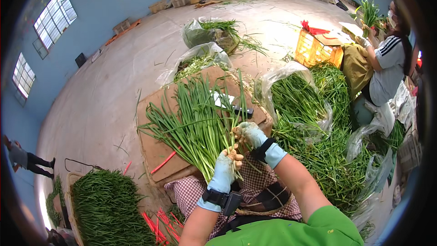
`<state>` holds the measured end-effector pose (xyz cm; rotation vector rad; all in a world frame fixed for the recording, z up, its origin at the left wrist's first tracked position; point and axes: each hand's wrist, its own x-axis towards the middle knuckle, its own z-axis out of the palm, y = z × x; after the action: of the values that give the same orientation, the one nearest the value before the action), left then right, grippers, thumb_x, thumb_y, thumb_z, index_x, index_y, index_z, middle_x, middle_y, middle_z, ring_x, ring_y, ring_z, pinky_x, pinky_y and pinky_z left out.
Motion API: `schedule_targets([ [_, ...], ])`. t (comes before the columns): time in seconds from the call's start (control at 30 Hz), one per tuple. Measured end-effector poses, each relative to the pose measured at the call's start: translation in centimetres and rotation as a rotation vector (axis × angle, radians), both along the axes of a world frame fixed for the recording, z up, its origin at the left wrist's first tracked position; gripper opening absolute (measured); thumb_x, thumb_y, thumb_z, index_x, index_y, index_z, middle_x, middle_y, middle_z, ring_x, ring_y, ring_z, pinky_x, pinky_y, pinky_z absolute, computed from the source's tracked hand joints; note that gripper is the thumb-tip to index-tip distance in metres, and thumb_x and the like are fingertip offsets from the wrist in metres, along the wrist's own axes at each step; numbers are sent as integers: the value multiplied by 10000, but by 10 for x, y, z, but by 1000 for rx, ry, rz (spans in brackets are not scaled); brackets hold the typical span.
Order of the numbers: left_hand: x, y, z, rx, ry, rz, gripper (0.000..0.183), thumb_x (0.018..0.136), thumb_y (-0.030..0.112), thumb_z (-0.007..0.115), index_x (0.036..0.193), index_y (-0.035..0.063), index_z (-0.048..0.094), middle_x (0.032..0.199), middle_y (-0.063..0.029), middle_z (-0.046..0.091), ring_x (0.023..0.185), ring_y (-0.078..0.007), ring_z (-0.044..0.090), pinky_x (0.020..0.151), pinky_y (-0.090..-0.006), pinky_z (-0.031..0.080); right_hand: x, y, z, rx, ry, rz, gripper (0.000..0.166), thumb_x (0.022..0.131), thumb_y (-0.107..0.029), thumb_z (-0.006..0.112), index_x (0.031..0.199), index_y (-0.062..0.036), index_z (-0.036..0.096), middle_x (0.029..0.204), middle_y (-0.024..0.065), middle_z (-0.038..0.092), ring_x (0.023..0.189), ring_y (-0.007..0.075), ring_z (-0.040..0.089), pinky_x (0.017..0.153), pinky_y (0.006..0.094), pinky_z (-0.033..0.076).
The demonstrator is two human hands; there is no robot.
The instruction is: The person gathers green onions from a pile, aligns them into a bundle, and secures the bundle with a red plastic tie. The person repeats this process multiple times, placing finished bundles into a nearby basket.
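Note:
Long green leafy stalks, resembling garlic chives (201, 119), fan out over a brown board (164, 174) in front of me. My left hand (225, 164), in a light blue glove with tan fingertips, is closed around the pale lower stems. Just to the upper right, my right hand (251, 135), in a soiled matching glove, has its fingers pinched on a few thin stalks beside the bunch. Behind the stalks lie a white paper or packet (222, 99) and a small black device (245, 111). A red strip (165, 160) rests on the board's left part.
A crate (71, 181) of cut greens stands at lower left, near red strips (158, 225). Loose greens (317, 164) and plastic bags (268, 85) heap up on the right. A co-worker (389, 54) holds a bunch at upper right; other people sit farther back.

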<state>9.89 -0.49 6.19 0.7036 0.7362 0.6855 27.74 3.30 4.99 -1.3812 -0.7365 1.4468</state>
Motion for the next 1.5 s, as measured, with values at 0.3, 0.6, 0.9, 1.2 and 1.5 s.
schedule_targets([
  [0.3,-13,3,20,144,305,36,252,916,235,532,1068,36,504,662,-47,615,381,-76,481,333,-181,358,-22,-33,52,474,-1239,274,183,770,-95,595,950,-98,627,847,116,626,823,305,620,712,377,499],
  [0.6,-77,27,70,105,18,-40,345,947,250,463,1139,-26,541,483,-6,508,299,-71,348,278,-195,273,-8,15,52,730,-1928,-2,113,856,-208,483,903,-147,565,704,15,574,656,196,607,551,333,482],
  [0.9,-141,29,58,34,-508,-19,481,1000,225,231,1365,-84,177,478,-32,448,264,-69,361,242,-169,292,126,22,8,174,-1086,-780,158,881,-97,489,941,-39,623,818,93,650,648,163,591,589,271,481],
  [1.2,-160,30,86,120,-840,152,554,992,343,253,1418,25,100,453,4,451,281,-62,406,240,-160,313,212,-105,-38,-567,-1217,-216,342,842,-208,530,1180,-171,570,1068,164,619,929,287,624,790,360,496],
  [1.5,-90,18,188,412,-267,746,455,964,321,387,1318,39,340,493,12,490,309,-78,410,264,-189,331,71,-102,17,78,-875,-202,230,906,-201,543,1008,-11,624,763,74,647,535,89,577,429,221,448],
])
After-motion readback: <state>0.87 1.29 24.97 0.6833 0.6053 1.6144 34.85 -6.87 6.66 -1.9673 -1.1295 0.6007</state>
